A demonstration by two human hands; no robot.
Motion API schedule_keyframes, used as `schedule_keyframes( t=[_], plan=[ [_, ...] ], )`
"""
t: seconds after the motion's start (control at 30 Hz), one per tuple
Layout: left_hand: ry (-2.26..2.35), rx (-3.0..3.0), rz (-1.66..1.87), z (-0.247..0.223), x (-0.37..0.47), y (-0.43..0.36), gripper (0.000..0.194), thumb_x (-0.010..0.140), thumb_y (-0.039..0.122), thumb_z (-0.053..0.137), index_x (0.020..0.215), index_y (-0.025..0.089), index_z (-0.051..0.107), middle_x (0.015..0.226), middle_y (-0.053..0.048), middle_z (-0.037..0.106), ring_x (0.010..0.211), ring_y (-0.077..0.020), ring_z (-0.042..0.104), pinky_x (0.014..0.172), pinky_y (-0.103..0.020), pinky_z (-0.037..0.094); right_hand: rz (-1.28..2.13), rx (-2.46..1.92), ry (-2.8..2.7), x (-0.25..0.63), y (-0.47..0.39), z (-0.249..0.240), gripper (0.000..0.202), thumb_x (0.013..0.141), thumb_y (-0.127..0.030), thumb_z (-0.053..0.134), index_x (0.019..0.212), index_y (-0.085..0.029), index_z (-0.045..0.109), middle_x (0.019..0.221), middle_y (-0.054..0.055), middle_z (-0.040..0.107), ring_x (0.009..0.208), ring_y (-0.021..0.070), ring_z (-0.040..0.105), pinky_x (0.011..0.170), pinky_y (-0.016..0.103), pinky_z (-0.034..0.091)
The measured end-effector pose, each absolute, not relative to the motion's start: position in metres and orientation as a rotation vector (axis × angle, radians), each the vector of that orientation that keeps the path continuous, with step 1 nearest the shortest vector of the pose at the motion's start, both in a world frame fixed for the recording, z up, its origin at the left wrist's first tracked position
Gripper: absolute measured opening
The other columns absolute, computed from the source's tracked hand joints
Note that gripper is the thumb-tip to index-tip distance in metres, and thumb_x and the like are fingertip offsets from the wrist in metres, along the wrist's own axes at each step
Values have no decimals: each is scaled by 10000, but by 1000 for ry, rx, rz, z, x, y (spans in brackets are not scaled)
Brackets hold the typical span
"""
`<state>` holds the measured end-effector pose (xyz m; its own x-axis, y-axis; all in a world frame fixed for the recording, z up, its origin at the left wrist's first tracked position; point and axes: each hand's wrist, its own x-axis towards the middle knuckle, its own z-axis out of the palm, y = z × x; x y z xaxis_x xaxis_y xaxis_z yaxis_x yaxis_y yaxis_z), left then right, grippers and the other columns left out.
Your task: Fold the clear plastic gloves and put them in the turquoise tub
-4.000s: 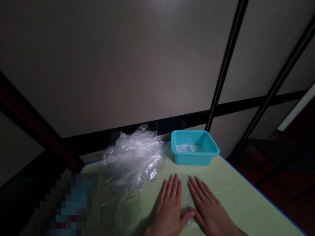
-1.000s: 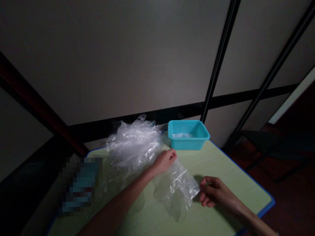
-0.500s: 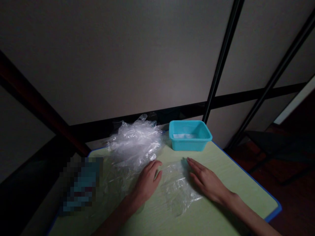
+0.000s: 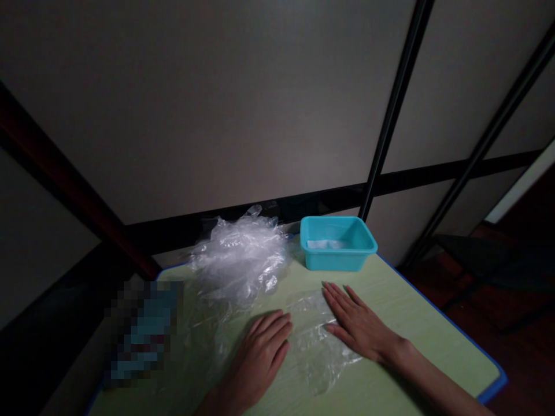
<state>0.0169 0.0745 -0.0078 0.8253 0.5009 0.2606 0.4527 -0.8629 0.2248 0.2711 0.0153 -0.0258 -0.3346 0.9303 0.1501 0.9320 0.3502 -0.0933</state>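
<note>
A thin, clear plastic glove [image 4: 318, 352] lies spread and wrinkled on the table between my hands. My right hand [image 4: 358, 323] rests flat on its right side, fingers stretched out and the thumb apart. My left hand [image 4: 264, 352] lies palm down at the left edge of the glove, its fingers extended close together; whether it presses on the plastic I cannot tell. Beyond my left hand is a crumpled heap of clear plastic gloves [image 4: 243, 254]. Behind my right hand stands a turquoise plastic basin [image 4: 336, 263] with something white and flat inside.
The light green table [image 4: 407, 312] has a blue edge and stands against a panelled grey wall [image 4: 260, 115]. A blurred-out bluish item [image 4: 145, 329] lies at the table's left side. A dark chair [image 4: 489, 260] stands in shadow at the right.
My left hand has come down and nearer to me, its curled fingers now straightened and flat. My right hand has shifted slightly left, flattening onto the plastic with fingers more spread.
</note>
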Motion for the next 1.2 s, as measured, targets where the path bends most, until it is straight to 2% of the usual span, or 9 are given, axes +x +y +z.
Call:
schedule_keyframes(
  t=[0.23, 0.47, 0.6, 0.7, 0.8, 0.9, 1.2],
  plan=[
    [800, 2819, 458, -5, 19, 74, 419, 822, 157, 466, 1226, 267, 460, 1199, -3, 543, 1115, -217, 457, 938, -410, 390, 17, -1645, -2442, 274, 14, -22, 645, 893, -474, 293, 1384, -133, 52, 1418, 129, 121, 1299, 248, 124, 1033, 490, 172],
    [868, 2771, 433, -5, 21, 72, 417, 819, 171, 442, 1232, 224, 450, 1251, -31, 500, 1150, -205, 431, 968, -381, 360, 136, -1664, -2409, 278, 15, -18, 653, 889, -484, 293, 1385, -134, 53, 1425, 121, 91, 1304, 239, 87, 1040, 478, 154],
    [937, 2764, 367, -1, 41, 67, 567, 797, 288, 481, 1323, 160, 309, 1398, -72, 280, 1257, -222, 280, 1010, -377, 299, 194, -1699, -2333, 270, 19, -11, 586, 914, -424, 249, 1383, -112, 87, 1425, 117, 104, 1306, 203, 89, 1049, 426, 176],
    [866, 2825, 246, 0, 64, 62, 729, 778, 449, 492, 1347, 71, 235, 1424, -130, 162, 1297, -248, 147, 1044, -379, 221, 167, -1726, -2326, 258, 23, -12, 559, 918, -388, 245, 1368, -64, 172, 1416, 137, 140, 1303, 204, 113, 1049, 398, 197],
    [836, 2864, 246, -7, 82, 59, 835, 779, 598, 400, 1347, 16, 207, 1418, -170, 133, 1303, -260, 81, 1057, -389, 169, 114, -1750, -2322, 251, 25, -20, 551, 916, -368, 252, 1350, -29, 226, 1406, 157, 164, 1298, 219, 137, 1045, 397, 217],
    [870, 2867, 232, -18, 88, 59, 895, 768, 672, 320, 1338, -9, 216, 1410, -196, 128, 1300, -278, 68, 1051, -409, 175, 50, -1726, -2332, 250, 24, -28, 548, 913, -366, 272, 1354, -45, 224, 1407, 155, 164, 1298, 229, 135, 1044, 407, 223],
    [889, 2895, 261, -31, 80, 60, 866, 775, 671, 300, 1362, 46, 178, 1425, -162, 88, 1303, -282, 36, 1048, -424, 169, -45, -1671, -2330, 251, 20, -31, 561, 909, -402, 293, 1363, -82, 211, 1406, 143, 187, 1297, 240, 154, 1039, 438, 223]
  ],
)
